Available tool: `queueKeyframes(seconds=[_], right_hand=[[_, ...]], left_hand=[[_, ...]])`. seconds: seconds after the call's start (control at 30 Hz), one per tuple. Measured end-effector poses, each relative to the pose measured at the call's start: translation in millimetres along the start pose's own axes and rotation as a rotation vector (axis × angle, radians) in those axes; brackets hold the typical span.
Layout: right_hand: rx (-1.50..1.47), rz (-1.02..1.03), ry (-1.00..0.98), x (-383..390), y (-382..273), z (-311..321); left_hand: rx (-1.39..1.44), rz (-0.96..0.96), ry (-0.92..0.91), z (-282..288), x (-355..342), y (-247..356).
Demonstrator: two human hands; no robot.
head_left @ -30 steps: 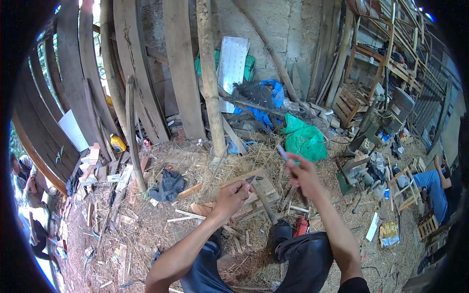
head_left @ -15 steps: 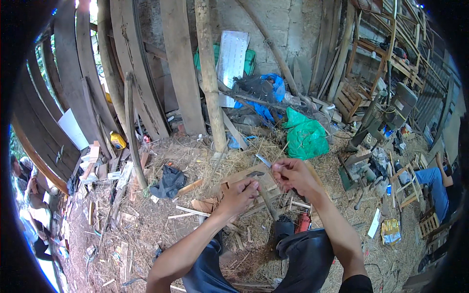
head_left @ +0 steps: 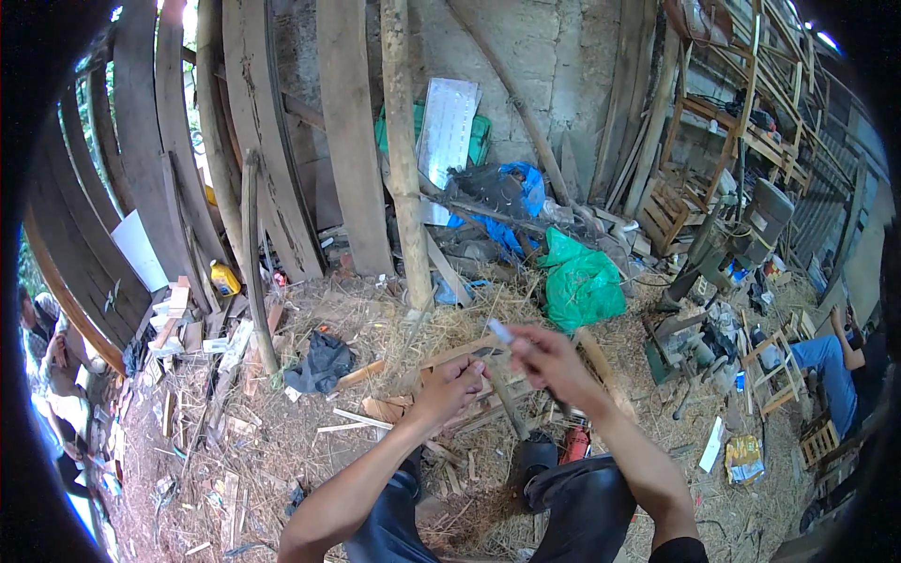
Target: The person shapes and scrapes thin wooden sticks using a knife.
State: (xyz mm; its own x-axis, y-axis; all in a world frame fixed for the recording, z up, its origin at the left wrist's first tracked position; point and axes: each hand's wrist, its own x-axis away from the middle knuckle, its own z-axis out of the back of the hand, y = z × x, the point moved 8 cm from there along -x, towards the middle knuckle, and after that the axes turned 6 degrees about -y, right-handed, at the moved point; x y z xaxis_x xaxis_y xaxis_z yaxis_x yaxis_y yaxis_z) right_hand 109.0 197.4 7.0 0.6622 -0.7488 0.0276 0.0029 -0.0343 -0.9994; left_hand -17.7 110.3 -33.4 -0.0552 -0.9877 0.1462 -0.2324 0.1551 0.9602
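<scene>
My right hand (head_left: 554, 368) is closed round a small pale, slim object (head_left: 500, 330), which juts out up and to the left. It is too blurred to name. Close by on the left, my left hand (head_left: 450, 387) has its fingers pinched together; anything inside them is hidden. Below and between the hands, a wooden handle (head_left: 512, 409) slants down toward my right foot, with a dark metal head partly hidden behind the hands, like a hammer. Boards (head_left: 488, 402) lie on the straw beneath.
A red tool (head_left: 575, 443) lies by my right leg. Ahead are a green plastic bag (head_left: 582, 281), a wooden post (head_left: 405, 169) and a black cloth (head_left: 321, 361). A machine (head_left: 723, 249) stands at the right, near a seated person (head_left: 831, 366). Another person (head_left: 52, 347) is at far left.
My right hand has turned and shifted slightly left and down, with the pale object now blurred. My left hand has lowered a little, still pinched. The whole view has tilted slightly.
</scene>
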Motion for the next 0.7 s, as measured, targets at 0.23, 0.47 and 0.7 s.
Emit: queueKeyframes(seconds=[0.23, 0.47, 0.7], right_hand=[[-0.102, -0.095, -0.240, -11.0, 19.3, -16.2], [-0.299, -0.002, 0.046, -24.6, 21.7, 72.2], [-0.228, 0.055, 0.049, -3.4, -2.3, 28.8]], left_hand=[[0.110, 0.054, -0.040, -15.6, 3.0, 3.1], [0.047, 0.075, -0.104, -16.6, 9.2, -7.6], [0.048, 0.040, -0.037, -1.4, 2.8, -5.0]])
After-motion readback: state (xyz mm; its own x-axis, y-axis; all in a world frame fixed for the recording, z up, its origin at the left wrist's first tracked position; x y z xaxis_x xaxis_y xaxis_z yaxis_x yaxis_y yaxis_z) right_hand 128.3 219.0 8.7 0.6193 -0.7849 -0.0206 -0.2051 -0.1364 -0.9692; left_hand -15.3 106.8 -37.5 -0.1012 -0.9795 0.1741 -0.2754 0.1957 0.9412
